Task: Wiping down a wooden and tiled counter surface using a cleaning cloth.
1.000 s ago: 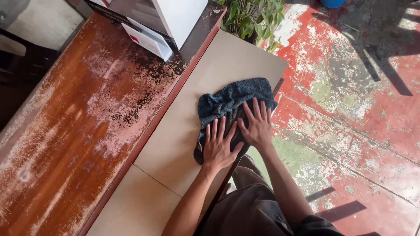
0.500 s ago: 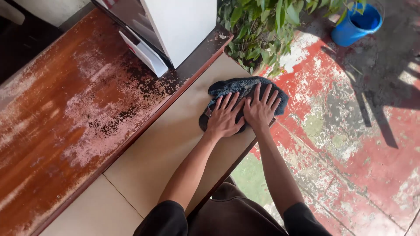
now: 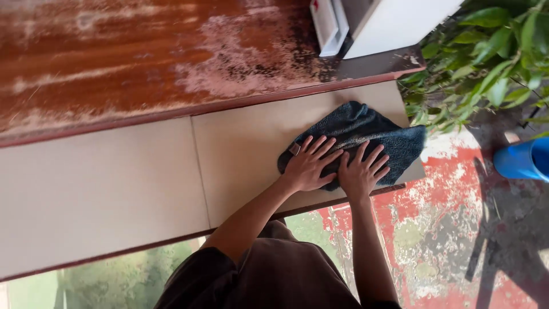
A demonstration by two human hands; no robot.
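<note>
Since half a second ago, both hands and the dark blue terry cloth [image 3: 366, 134] have travelled farther along the pale beige tiled ledge [image 3: 143, 177], and they now sit close to its far end, near the leafy green plant [image 3: 486, 63], with the view swung so that the ledge runs across the picture. Left hand [image 3: 309, 166] and right hand [image 3: 361, 171] lie flat side by side on the near part of the cloth, palms down, fingers spread wide and not curled around anything; they press the cloth onto the tile rather than grasp it. Most of the cloth bunches ahead of the fingertips, toward the ledge's end and the plant, and only its near edge is under the palms. By my judgement the wiping is well on: the long stretch of beige tile behind the hands looks even and free of marks, and what is left on the ledge seems to be only the short strip between the cloth and the ledge's end. Beside it, the reddish-brown wooden surface [image 3: 114, 63] carries whitish, dusty patches and dark specks and looks untouched. On that wood's far end stands a white box-shaped appliance [image 3: 372, 23]. Below lies a worn floor of flaking red paint [image 3: 457, 229], with a bright blue plastic bucket [image 3: 523, 160] at the right edge.
</note>
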